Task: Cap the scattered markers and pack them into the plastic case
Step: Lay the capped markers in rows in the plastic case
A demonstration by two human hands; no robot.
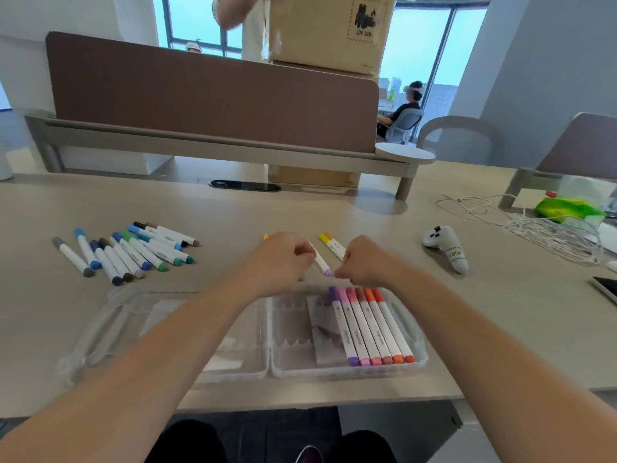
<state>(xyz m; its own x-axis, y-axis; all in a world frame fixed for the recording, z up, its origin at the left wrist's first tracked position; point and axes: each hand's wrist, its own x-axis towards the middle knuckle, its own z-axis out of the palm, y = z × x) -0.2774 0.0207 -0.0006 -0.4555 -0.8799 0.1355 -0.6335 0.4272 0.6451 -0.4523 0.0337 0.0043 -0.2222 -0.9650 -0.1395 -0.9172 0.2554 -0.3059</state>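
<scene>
My left hand (pixel 282 259) grips a white marker (pixel 321 262) whose lilac cap end points down-right. My right hand (pixel 362 260) is curled beside that lilac end, its fingertips touching or almost touching it; whether it holds anything I cannot tell. Just below my hands the clear plastic case (pixel 290 370) lies open, with several purple, pink and orange markers (pixel 370 325) side by side in its right half. A heap of blue, green, grey and brown markers (pixel 133 252) lies at the left. A yellow and an orange marker (pixel 332 245) lie behind my hands.
A white game controller (pixel 445 247) lies to the right, with tangled white cables (pixel 547 228) and a green packet (pixel 567 208) beyond it. A brown desk divider (pixel 207 91) runs across the back. A dark phone edge (pixel 606 287) shows at far right.
</scene>
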